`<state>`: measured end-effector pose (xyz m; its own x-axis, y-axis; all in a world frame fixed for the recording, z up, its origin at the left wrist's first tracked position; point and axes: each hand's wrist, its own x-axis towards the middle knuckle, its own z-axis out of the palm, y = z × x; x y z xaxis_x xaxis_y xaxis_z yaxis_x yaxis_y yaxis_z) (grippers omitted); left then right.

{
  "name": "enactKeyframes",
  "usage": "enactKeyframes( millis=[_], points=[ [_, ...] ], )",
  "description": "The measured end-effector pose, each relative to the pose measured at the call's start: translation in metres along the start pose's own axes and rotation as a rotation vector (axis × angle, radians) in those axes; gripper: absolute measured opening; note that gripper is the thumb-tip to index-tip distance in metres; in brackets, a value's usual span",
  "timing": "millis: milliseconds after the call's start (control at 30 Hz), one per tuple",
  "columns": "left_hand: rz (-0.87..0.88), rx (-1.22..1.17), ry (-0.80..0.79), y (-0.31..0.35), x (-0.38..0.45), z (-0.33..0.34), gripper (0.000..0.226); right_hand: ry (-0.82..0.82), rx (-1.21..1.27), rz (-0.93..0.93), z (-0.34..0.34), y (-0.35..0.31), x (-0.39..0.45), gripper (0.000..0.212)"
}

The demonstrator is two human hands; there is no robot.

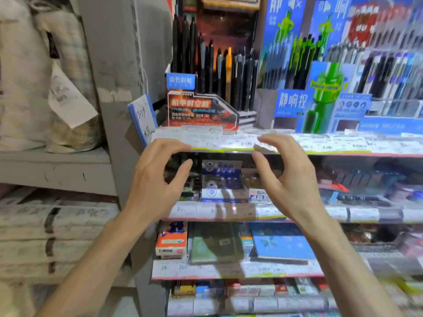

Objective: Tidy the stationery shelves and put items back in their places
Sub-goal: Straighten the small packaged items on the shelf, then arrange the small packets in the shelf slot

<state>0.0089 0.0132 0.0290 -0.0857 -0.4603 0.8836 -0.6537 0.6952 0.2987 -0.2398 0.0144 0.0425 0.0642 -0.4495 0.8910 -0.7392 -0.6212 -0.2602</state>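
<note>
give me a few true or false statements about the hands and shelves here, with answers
1. Both hands are empty. True: the left hand and right hand hold nothing, fingers curled open.
2. The blue and white box sits between the hands. True.
3. The black pens stand on the bottom shelf. False: they stand in the orange display on the top shelf.
4. The blue notebook lies above the hands. False: it lies on a lower shelf.
5. The right hand grips a pen. False: it holds nothing.
</note>
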Motion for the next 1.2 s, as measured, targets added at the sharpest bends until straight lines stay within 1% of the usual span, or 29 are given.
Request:
enactKeyframes(
  millis=[67,133,267,367,467,533,633,800,933,1000,1133,1200],
  points=[
    [-0.006,0.008,0.014,-0.007,-0.022,0.001,0.021,-0.039,-0.006,0.050,0.003,0.005,-0.034,0.025],
    [-0.069,-0.005,0.003,-0.016,-0.046,0.004,0.022,-0.087,-0.019,0.150,0.008,0.013,-0.070,0.026],
    [-0.291,-0.016,-0.115,-0.030,-0.093,0.018,0.023,-0.168,-0.075,0.382,0.021,0.028,-0.135,0.030],
    [-0.405,-0.025,-0.227,-0.035,-0.117,0.030,0.029,-0.250,-0.088,0.484,0.026,0.033,-0.164,0.033],
    [-0.460,-0.001,-0.258,-0.037,-0.126,0.038,0.031,-0.296,-0.082,0.521,0.030,0.039,-0.173,0.033],
    [-0.494,0.009,-0.249,-0.037,-0.125,0.042,0.030,-0.306,-0.074,0.499,0.034,0.046,-0.169,0.032],
    [-0.509,0.032,-0.210,-0.036,-0.118,0.049,0.030,-0.298,-0.061,0.416,0.039,0.059,-0.151,0.029],
    [-0.446,0.164,-0.128,-0.039,-0.098,0.053,0.032,-0.285,0.020,0.225,0.053,0.072,-0.100,0.021],
    [-0.449,0.314,-0.199,-0.051,-0.084,0.046,0.033,-0.299,0.057,0.053,0.076,0.070,-0.061,0.020],
    [-0.444,0.352,-0.223,-0.058,-0.079,0.042,0.032,-0.340,0.041,0.000,0.092,0.066,-0.044,0.022],
    [-0.431,0.420,-0.256,-0.072,-0.074,0.036,0.034,-0.490,0.002,-0.046,0.119,0.052,-0.019,0.031],
    [-0.419,0.425,-0.273,-0.077,-0.070,0.035,0.032,-0.542,-0.005,-0.066,0.130,0.045,-0.008,0.029]
  ],
)
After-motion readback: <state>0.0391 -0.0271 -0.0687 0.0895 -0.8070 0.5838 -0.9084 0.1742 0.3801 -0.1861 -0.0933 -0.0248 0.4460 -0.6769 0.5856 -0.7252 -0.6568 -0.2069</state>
